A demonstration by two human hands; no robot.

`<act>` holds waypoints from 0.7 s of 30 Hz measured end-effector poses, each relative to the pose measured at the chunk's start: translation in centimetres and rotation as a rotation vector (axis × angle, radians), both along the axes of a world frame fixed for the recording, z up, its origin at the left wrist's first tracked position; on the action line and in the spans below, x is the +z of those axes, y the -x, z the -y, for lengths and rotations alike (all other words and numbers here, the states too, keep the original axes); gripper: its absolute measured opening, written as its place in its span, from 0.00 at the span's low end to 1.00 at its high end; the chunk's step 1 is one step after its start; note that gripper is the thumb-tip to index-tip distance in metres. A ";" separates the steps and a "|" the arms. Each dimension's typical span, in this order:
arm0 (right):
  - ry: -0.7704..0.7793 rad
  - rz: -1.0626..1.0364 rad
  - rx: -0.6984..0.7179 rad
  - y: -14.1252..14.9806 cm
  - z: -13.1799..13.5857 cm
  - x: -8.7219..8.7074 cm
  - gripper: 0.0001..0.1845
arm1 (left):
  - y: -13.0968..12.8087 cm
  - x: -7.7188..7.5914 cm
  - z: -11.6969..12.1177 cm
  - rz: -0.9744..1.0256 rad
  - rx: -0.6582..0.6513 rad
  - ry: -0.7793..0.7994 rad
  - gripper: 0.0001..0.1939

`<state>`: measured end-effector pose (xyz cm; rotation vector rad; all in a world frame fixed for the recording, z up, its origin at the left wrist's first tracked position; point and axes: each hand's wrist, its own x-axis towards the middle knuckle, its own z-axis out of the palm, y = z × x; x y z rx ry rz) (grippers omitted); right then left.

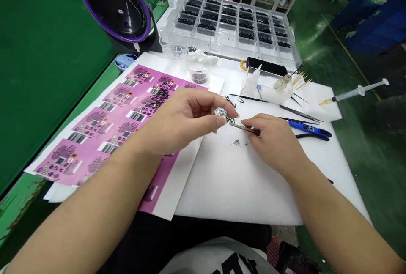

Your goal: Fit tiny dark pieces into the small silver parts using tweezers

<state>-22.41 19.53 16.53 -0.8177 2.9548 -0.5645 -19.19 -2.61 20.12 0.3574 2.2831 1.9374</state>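
My left hand (179, 119) pinches a small silvery, shiny piece (220, 112) between thumb and fingers, above the white foam sheet (222, 181). Its exact kind is too small to tell. In my right hand (274, 141) is a pair of metal tweezers (243, 128), pointing left with the tips close to the piece; whether they touch it I cannot tell. Small black bent parts (230, 101) lie behind my left fingers, partly hidden. Tiny crumbs (236, 142) are scattered on the foam below the tweezers.
Pink printed sheets (95, 126) spread at left, by a purple-rimmed fan (116, 5). A clear compartment box (218, 37) of black parts stands behind. A phone (267, 67), a small bottle (282, 81), blue-handled cutters (307, 127) and a syringe (358, 91) lie at right.
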 end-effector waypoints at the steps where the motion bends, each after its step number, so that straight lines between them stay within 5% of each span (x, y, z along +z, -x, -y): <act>1: 0.000 0.000 0.007 0.0 0.0 -0.1 0.16 | 0.0 0.0 0.0 0.001 -0.003 -0.009 0.08; 5: 0.161 0.035 -0.113 0.2 -0.1 0.0 0.14 | -0.1 0.0 0.0 -0.013 -0.019 -0.013 0.09; 8: 0.535 0.029 -0.287 -0.1 -0.4 0.6 0.10 | -0.1 0.1 -0.3 0.014 -0.023 0.029 0.08; 11: 0.826 -0.104 -0.298 -1.3 -0.3 1.4 0.07 | -0.1 0.0 -0.9 0.065 -0.076 0.119 0.09; 21: 0.794 -0.204 -0.135 -4.3 1.6 1.8 0.12 | 0.0 -0.5 -1.5 0.062 -0.261 0.238 0.08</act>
